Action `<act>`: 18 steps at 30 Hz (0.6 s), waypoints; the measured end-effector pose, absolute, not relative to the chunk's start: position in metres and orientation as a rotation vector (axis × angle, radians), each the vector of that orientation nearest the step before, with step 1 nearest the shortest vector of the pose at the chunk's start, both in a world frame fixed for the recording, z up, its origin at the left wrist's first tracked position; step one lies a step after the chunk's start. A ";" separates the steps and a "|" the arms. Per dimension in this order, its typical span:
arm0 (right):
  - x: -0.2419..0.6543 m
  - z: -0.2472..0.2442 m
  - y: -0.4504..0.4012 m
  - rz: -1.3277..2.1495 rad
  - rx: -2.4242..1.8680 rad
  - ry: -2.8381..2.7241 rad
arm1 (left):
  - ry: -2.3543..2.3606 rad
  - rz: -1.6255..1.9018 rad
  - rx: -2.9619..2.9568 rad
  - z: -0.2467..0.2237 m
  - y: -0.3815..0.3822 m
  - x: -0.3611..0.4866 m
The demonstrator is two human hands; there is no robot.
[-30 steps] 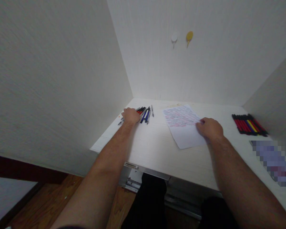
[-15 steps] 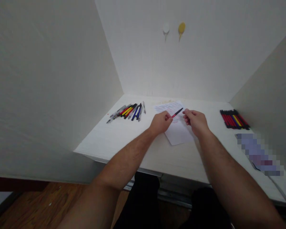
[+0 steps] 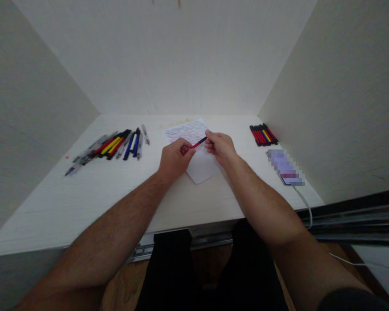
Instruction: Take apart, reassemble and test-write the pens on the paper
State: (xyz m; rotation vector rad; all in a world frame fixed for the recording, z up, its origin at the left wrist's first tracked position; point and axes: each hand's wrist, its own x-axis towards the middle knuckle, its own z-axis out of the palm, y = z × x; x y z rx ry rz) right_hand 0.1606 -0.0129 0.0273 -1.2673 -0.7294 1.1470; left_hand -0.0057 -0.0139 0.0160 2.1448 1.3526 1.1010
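Over a sheet of paper [image 3: 201,166] covered in scribbled lines on its far part, my left hand [image 3: 176,160] pinches a pen [image 3: 196,145] with a red barrel and a black end. The pen slants up to the right. My right hand [image 3: 222,147] is closed at its black end, thumb and forefinger meeting there; the very tip is hidden by these fingers.
At left lies a loose pile of pens [image 3: 116,144], clear, red, yellow, blue and white. Over at right, a neat row of pens [image 3: 262,134], mostly red, lies beside a phone [image 3: 283,166] with a white cable [image 3: 304,201]. Walls enclose the white tabletop [image 3: 116,190].
My view has swung to the right and downward. My right fingers, earlier just apart from the pen's black end, now close on it. My left hand keeps its hold on the pen.
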 end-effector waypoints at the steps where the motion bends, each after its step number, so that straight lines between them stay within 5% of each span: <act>1: 0.161 0.028 -0.014 1.173 -1.253 -0.724 | 1.331 1.118 2.150 0.015 -0.014 -0.006; 18: 0.161 0.025 -0.014 1.032 -1.174 -0.722 | 1.322 1.074 2.220 0.010 -0.011 -0.008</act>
